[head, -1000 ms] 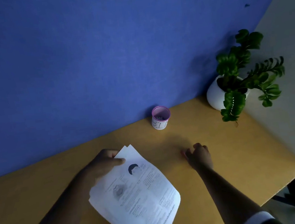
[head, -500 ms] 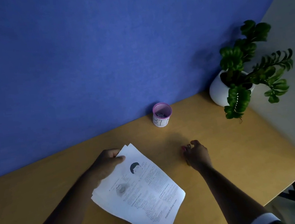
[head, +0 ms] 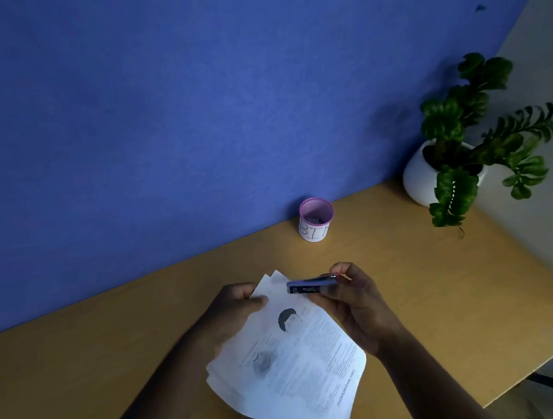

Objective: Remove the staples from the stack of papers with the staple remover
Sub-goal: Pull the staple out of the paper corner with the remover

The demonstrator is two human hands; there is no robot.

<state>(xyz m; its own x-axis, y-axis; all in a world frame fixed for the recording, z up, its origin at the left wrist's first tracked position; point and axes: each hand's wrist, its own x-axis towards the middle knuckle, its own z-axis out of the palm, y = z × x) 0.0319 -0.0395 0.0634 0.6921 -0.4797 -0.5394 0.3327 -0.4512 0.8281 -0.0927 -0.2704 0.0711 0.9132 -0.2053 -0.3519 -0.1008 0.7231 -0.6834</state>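
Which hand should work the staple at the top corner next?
Right. The right hand already holds the staple remover beside the top corner of the papers. The left hand grips that corner, steadying it.

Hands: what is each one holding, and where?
Left hand pinches the papers at their far corner. Right hand grips the staple remover by its right end.

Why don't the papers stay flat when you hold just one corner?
The papers are thin sheets, so they probably flop and bend; the far corners already fan apart by the left hand. They look light and would likely slide easily on the smooth desk.
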